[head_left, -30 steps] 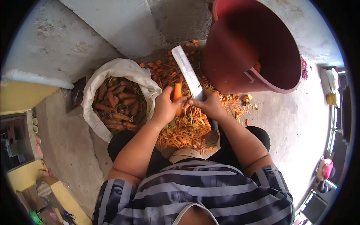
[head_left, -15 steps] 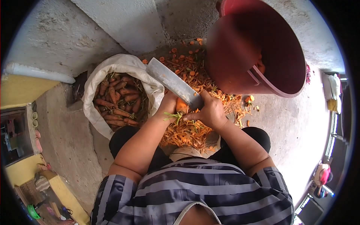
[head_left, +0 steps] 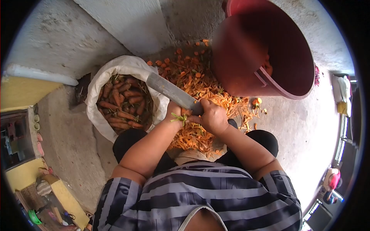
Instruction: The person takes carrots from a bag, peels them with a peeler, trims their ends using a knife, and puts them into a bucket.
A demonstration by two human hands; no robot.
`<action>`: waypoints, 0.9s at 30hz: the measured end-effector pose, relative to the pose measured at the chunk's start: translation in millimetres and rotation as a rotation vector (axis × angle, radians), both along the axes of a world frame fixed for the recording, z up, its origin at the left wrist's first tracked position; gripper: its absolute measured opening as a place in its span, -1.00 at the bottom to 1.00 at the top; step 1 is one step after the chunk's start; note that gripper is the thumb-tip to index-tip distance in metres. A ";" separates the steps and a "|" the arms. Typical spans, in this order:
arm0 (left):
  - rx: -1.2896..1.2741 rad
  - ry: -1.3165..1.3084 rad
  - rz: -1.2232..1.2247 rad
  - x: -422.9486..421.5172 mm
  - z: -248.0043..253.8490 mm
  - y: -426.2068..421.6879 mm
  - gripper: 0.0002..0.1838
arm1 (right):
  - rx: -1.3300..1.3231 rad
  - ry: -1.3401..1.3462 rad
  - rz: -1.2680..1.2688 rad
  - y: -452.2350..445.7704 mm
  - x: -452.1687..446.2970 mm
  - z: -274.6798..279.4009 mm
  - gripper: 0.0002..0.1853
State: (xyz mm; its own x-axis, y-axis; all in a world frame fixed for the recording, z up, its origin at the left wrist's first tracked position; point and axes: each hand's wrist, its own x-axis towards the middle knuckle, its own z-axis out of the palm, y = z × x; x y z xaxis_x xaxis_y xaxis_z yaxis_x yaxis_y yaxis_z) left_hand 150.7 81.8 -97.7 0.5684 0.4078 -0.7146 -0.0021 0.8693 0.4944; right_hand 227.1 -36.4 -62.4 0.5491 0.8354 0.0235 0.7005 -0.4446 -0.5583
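My left hand [head_left: 173, 112] is closed around a carrot [head_left: 186, 112], mostly hidden by my fingers. Its green stem stubs [head_left: 179, 118] point toward my body. In my right hand [head_left: 214, 117] is a wide-bladed knife [head_left: 169, 91], gripped near the handle, its long grey blade slanting up to the left. The blade's base lies right beside the carrot; whether it touches is hard to see. Below both hands spreads a heap of orange carrot peelings [head_left: 196, 136].
A white sack [head_left: 96, 90] with rolled edges, full of unpeeled carrots [head_left: 122, 104], stands at the left. To the upper right a large dark red bucket [head_left: 239, 73] leans, with some carrots inside. Cut carrot ends [head_left: 166, 61] lie by the wall. My knees flank the peelings.
The knife has swung lower and to the left, with its broad face turned. The carrot has turned in my left hand, and less of its orange side shows.
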 end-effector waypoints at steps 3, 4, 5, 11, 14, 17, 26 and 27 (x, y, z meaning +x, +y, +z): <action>-0.135 0.027 0.111 10.4 3.6 -8.5 -0.75 | -0.002 0.014 0.020 2.4 3.7 8.8 -0.28; -0.126 -0.090 -0.083 0.7 -11.4 -4.0 -0.71 | -0.027 0.038 0.023 2.3 4.5 15.7 -0.27; -0.093 -0.085 -0.137 -1.0 -15.3 -1.3 -0.70 | -0.053 0.059 0.027 2.2 5.8 22.0 -0.26; 1.622 0.052 -0.390 -1.7 0.0 15.0 -0.49 | 0.160 0.720 -0.111 -1.0 43.5 12.6 -0.24; 1.618 -0.084 -0.577 -3.7 42.6 9.3 -0.53 | 0.195 1.210 -0.096 -2.3 47.5 11.9 -0.25; 1.683 0.019 -0.695 -7.7 43.1 3.6 -0.56 | 0.216 1.179 -0.063 -2.5 42.8 4.4 -0.23; 1.436 -0.089 -0.863 -10.7 54.6 11.4 -0.57 | 0.223 0.687 0.060 -7.5 44.3 -13.4 -0.27; 1.379 -0.111 -0.867 -10.8 54.7 12.2 -0.56 | 0.202 0.649 0.059 -7.7 44.6 -13.4 -0.28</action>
